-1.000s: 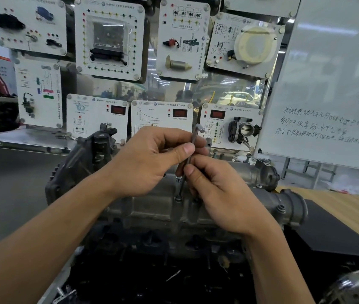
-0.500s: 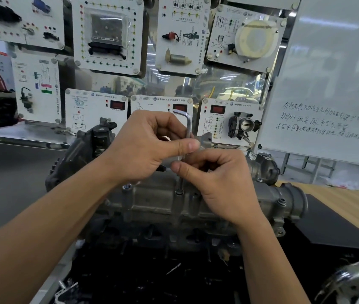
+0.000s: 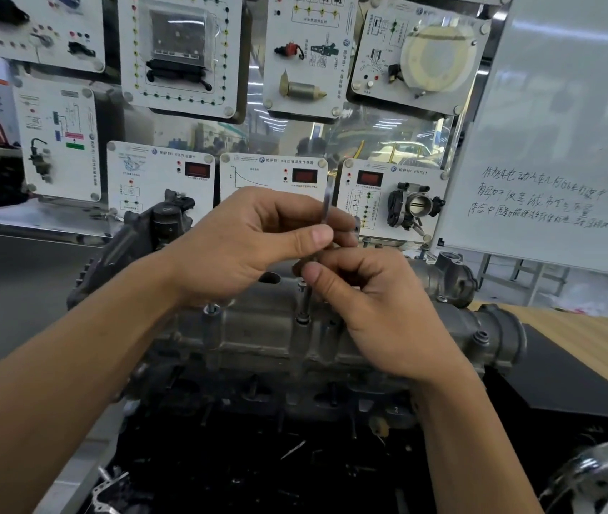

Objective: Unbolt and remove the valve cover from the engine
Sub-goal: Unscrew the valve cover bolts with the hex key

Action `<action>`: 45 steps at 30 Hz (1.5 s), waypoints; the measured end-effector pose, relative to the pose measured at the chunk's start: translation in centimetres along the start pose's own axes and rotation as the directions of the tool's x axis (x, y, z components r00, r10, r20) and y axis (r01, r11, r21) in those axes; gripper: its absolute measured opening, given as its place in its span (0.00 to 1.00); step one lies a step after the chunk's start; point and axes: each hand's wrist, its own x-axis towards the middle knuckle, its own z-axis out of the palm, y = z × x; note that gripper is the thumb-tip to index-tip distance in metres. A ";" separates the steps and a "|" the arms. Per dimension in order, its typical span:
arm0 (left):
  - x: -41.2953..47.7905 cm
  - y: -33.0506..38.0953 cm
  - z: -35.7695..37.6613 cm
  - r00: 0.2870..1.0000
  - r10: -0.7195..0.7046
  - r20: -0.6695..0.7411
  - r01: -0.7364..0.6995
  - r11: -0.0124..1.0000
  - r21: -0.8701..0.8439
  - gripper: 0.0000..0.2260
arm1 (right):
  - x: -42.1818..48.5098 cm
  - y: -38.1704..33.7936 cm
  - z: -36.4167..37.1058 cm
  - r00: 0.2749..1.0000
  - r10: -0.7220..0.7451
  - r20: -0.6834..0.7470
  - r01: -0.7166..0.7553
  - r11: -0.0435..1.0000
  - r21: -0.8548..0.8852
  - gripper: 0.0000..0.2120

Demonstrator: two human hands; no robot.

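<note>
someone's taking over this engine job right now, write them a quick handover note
Left hand pinches the top of the hex key.
Right hand pinches its shaft lower down.
Key stands upright, tip in a bolt on the valve cover.
Done: nothing visibly removed; cover on the engine, second bolt at left in place.
Left: undo the bolts, lift the cover off.

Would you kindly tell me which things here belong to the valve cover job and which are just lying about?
Job: valve cover, hex key pinched by left hand and right hand, bolt beneath it.
Lying about: whiteboard, training panels, throttle body, wooden table.
</note>
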 end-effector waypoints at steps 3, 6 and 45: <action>0.0 -0.2 -0.1 1.000 -0.008 0.008 0.008 1.000 -0.019 0.11 | -0.1 0.0 -0.2 0.999 0.010 0.038 -0.011 1.000 0.011 0.10; 0.0 -0.4 0.1 1.000 0.007 -0.021 -0.008 0.999 -0.031 0.10 | -0.1 0.0 -0.4 0.998 0.017 0.054 -0.017 1.000 0.012 0.10; 0.4 -0.8 0.9 0.970 0.056 -0.235 -0.076 0.994 -0.079 0.12 | 0.1 0.1 0.4 0.990 -0.004 -0.141 0.029 0.984 0.177 0.06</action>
